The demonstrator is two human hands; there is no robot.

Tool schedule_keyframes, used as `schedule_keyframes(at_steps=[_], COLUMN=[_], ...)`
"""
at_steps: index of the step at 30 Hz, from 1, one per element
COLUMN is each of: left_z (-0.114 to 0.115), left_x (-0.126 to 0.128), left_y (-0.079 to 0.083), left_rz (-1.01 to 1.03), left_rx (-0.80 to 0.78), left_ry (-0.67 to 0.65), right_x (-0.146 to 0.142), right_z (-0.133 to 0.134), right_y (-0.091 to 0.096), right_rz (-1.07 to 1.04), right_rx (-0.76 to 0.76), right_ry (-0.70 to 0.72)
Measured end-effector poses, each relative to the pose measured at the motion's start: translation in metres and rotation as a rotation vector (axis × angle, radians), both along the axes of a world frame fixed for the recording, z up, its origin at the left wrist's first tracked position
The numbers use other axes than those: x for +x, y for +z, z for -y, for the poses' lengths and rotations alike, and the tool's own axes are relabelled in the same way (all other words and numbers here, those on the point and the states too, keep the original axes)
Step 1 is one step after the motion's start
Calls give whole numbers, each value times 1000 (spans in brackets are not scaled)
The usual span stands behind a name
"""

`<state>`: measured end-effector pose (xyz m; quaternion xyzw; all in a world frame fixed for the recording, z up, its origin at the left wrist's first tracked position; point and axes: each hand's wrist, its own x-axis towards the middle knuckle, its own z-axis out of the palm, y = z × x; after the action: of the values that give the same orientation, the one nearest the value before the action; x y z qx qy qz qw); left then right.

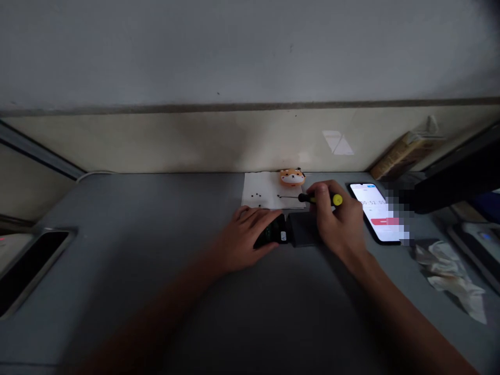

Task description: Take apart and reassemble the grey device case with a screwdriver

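Screwdriver (pixel 306 198) sits clamped in my right hand (pixel 340 221), tip towards nine o'clock over white paper (pixel 262 183); my left hand (pixel 247 232) spans the dark board (pixel 275 229), at its three o'clock, between thumb and fingers.

In the right hand (pixel 339 224), the screwdriver (pixel 304 198) is showing a thin metal shaft and plastic-looking handle. Between it and the left hand (pixel 250 232), the panel (pixel 302 232) is looking dark and matt. Beyond the hands, paper (pixel 267 182) is appearing matt, the toy (pixel 292 178) smooth. Right of the right hand, the phone (pixel 371 208) is shining glassily; tissue (pixel 449 271) is looking crumpled.
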<state>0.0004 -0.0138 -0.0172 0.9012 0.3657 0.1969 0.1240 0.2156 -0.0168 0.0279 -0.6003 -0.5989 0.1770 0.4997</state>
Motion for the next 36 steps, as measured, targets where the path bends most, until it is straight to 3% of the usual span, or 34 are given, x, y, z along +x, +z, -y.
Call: schedule_keyframes(at_steps=[7, 11, 22, 27, 36], left_z=[2, 3, 7, 8, 6], left_x=[0, 1, 5, 5, 4], left_y=[-1, 0, -1, 3, 3], left_rz=[8, 22, 83, 114, 195], left_rx=[-40, -53, -101, -115, 70], left_ry=[28, 21, 76, 108, 260], right_x=[-8, -7, 3, 2, -6], right_z=[-4, -11, -14, -10, 3], right_y=[-2, -8, -13, -4, 8], right_rz=[-423, -565, -570, -589, -444], right_rx=[-92, -180, -110, -15, -20], right_ry=[-180, -212, -169, -277, -228])
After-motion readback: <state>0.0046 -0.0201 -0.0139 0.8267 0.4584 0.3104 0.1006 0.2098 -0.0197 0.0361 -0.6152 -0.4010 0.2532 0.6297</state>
